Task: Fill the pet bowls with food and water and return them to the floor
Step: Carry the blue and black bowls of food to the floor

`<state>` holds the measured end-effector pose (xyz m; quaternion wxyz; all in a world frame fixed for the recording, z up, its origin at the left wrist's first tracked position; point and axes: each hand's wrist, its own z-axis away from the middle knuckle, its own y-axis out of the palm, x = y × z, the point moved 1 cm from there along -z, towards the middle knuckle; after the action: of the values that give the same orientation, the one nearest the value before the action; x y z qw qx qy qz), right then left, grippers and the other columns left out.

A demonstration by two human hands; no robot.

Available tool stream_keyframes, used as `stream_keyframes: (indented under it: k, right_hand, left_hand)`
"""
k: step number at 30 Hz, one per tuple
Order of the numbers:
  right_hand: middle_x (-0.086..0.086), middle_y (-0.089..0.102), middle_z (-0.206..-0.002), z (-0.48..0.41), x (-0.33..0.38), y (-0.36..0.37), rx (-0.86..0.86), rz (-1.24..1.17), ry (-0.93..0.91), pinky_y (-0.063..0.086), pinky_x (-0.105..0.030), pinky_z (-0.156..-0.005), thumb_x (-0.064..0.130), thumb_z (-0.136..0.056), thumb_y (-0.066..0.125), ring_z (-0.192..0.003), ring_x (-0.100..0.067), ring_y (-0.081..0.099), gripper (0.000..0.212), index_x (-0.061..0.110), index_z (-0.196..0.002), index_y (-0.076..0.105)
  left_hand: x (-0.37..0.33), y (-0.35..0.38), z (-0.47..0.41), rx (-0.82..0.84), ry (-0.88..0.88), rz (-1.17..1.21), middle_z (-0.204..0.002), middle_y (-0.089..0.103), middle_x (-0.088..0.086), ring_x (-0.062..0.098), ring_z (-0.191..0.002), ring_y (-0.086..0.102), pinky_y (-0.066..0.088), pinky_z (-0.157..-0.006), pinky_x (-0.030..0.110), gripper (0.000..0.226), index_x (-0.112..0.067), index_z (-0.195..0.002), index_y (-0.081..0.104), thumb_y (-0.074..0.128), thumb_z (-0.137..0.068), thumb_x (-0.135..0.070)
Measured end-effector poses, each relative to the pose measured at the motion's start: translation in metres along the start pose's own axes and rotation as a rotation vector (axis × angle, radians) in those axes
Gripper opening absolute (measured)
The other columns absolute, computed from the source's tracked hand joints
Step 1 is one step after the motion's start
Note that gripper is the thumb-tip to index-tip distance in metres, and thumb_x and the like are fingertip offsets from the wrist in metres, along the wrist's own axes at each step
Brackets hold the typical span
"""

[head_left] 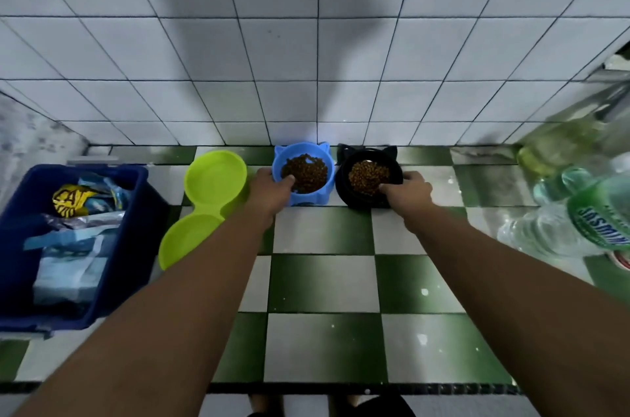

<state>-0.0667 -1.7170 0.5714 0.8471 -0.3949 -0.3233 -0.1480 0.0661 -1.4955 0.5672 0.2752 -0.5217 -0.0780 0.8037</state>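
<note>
With kibble (306, 173) in, my left grip (269, 186) holds the blue bowl (318, 152) on the counter (324, 280), my right grip (409, 190) holds the black bowl (342, 174) just right of it, and the green double bowl (214, 174) to its left looks dry, so I judge water and the floor return remain.

At 3 o'clock, white letters reading "JASMIN", running upside down and cut off, cross the green label (600, 222) of a clear plastic bottle (545, 229). At 9 o'clock, "CAT" shows in black on a crumpled yellow packet (70, 200) inside a dark blue plastic bin (20, 246); its lower lettering is unreadable.
</note>
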Motion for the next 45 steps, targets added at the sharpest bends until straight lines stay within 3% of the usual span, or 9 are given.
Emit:
stream_keyframes:
  k: [6,10,16,20,27,29,32,39,45]
  right_hand:
    - [-0.013,0.061,-0.116,-0.010,-0.002,-0.004,0.018,-0.166,0.003,0.058,-0.042,-0.084,0.017,-0.085,0.073,-0.102,-0.030,0.063,0.044,0.015,-0.122,0.049]
    - [-0.014,0.062,-0.112,-0.013,-0.006,-0.008,0.004,-0.199,-0.021,0.057,-0.038,-0.076,0.012,-0.089,0.069,-0.095,-0.027,0.062,0.032,0.018,-0.113,0.048]
    - [-0.013,0.055,-0.131,-0.012,-0.009,-0.012,0.135,-0.242,-0.017,0.062,-0.046,-0.062,0.003,-0.093,0.060,-0.106,-0.037,0.061,0.053,0.032,-0.137,0.051]
    - [-0.016,0.058,-0.129,-0.012,-0.013,-0.027,0.204,-0.268,-0.040,0.059,-0.034,-0.050,-0.003,-0.093,0.054,-0.099,-0.036,0.064,0.058,0.032,-0.139,0.051]
    - [-0.016,0.063,-0.099,0.009,-0.011,-0.054,0.210,-0.298,-0.121,0.061,-0.050,-0.068,-0.006,-0.092,0.055,-0.092,-0.033,0.067,0.056,0.027,-0.138,0.053]
    - [-0.018,0.064,-0.103,0.023,-0.004,-0.058,0.218,-0.288,-0.155,0.061,-0.050,-0.070,-0.006,-0.093,0.054,-0.095,-0.034,0.066,0.055,0.027,-0.137,0.052]
    - [-0.018,0.062,-0.109,0.054,0.009,-0.055,0.242,-0.254,-0.232,0.061,-0.042,-0.064,-0.004,-0.095,0.054,-0.092,-0.030,0.066,0.054,0.027,-0.139,0.051]
    - [-0.012,0.061,-0.086,0.169,0.029,-0.017,0.320,-0.245,-0.435,0.062,-0.046,-0.072,-0.001,-0.093,0.055,-0.079,-0.027,0.064,0.052,0.028,-0.136,0.053]
    - [-0.014,0.059,-0.084,0.297,0.020,0.034,0.487,-0.226,-0.521,0.063,-0.042,-0.063,-0.005,-0.093,0.054,-0.071,-0.023,0.063,0.051,0.026,-0.134,0.054]
  left_hand:
    - [-0.002,0.005,-0.009,-0.075,-0.002,0.017,-0.117,0.056,0.010,0.023,-0.102,0.057,0.048,-0.076,0.033,0.041,-0.008,-0.134,0.043,0.063,-0.099,-0.015]
    - [-0.001,0.006,-0.015,-0.055,-0.011,0.030,-0.119,0.058,0.016,0.032,-0.104,0.061,0.056,-0.060,0.037,0.039,-0.017,-0.136,0.041,0.059,-0.101,-0.012]
    - [0.003,0.007,-0.002,-0.030,-0.013,0.097,-0.129,0.060,0.015,0.035,-0.110,0.063,0.060,-0.083,0.061,0.055,-0.036,-0.145,0.045,0.056,-0.100,-0.005]
    - [0.006,0.005,0.014,-0.123,0.066,0.060,-0.120,0.066,0.013,0.033,-0.103,0.068,0.060,-0.086,0.056,0.052,-0.035,-0.143,0.051,0.053,-0.099,-0.009]
    - [0.011,-0.017,0.052,-0.207,0.153,0.092,-0.101,0.070,0.009,0.028,-0.091,0.070,0.061,-0.082,0.051,0.051,-0.036,-0.136,0.060,0.052,-0.092,-0.011]
    - [0.011,-0.029,0.068,-0.233,0.171,0.092,-0.093,0.069,0.005,0.020,-0.082,0.067,0.060,-0.081,0.035,0.051,-0.032,-0.137,0.060,0.051,-0.093,-0.009]
    - [0.018,-0.056,0.097,-0.265,0.199,0.071,-0.085,0.065,0.001,0.008,-0.069,0.059,0.044,-0.054,0.008,0.050,-0.032,-0.139,0.059,0.050,-0.095,-0.010]
    - [0.072,-0.145,0.189,-0.403,0.231,0.143,-0.105,0.069,-0.001,0.019,-0.096,0.066,0.053,-0.083,0.031,0.047,-0.032,-0.133,0.064,0.053,-0.092,-0.012]
    - [0.149,-0.236,0.291,-0.551,0.139,0.210,-0.107,0.065,-0.003,0.011,-0.081,0.064,0.048,-0.061,0.023,0.042,-0.034,-0.138,0.060,0.051,-0.100,-0.016]
